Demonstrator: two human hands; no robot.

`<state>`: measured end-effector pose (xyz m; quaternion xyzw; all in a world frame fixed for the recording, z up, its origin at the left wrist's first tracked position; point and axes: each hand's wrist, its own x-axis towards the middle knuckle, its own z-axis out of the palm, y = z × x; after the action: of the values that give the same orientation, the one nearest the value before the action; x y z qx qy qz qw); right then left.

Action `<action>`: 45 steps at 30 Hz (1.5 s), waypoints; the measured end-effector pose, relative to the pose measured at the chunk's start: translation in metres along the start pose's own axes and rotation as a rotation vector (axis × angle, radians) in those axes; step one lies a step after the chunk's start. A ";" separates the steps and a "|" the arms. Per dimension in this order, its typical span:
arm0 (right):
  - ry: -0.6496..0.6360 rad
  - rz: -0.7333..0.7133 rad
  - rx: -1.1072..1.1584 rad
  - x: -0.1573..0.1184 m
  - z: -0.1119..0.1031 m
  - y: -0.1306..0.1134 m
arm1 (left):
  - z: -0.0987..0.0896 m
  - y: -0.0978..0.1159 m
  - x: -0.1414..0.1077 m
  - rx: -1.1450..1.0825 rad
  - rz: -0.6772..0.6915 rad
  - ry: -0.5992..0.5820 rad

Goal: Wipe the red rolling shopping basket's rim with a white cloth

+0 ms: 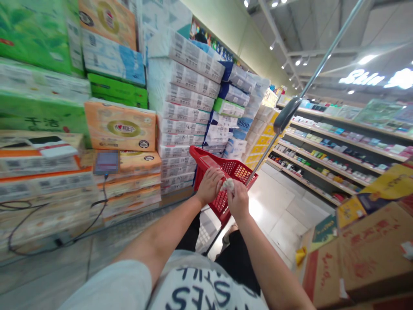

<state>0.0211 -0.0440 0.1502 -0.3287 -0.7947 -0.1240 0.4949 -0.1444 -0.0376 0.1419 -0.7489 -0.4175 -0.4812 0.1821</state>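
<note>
A red shopping cart (237,169) with a perforated basket stands in front of my body. My left hand (210,185) rests on the cart's red handle, fingers curled over it. Close to its right, my right hand (238,199) is closed around a crumpled white wad (227,185), which sticks out between the two hands above the handle. A long metal pole (322,62) with a dark grip (287,114) rises from the cart toward the upper right.
Stacked tissue packs (122,129) line the left side, with a small screen (106,162) and cables among them. White packs (190,86) rise ahead. Cardboard boxes (374,249) stand at the lower right, beyond them stocked shelves (335,148). A tiled floor (274,206) runs between.
</note>
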 end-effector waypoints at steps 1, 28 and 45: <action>-0.007 -0.066 -0.019 -0.003 0.000 -0.001 | 0.000 0.000 0.000 0.001 -0.001 0.002; -0.206 0.236 0.174 0.014 -0.029 -0.012 | -0.005 0.007 0.008 0.007 -0.122 0.063; -0.194 0.223 -0.041 0.026 -0.002 -0.025 | -0.011 -0.004 0.000 -0.052 -0.104 0.125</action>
<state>-0.0013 -0.0535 0.1774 -0.4356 -0.7947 -0.0521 0.4195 -0.1537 -0.0428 0.1461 -0.6994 -0.4310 -0.5464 0.1631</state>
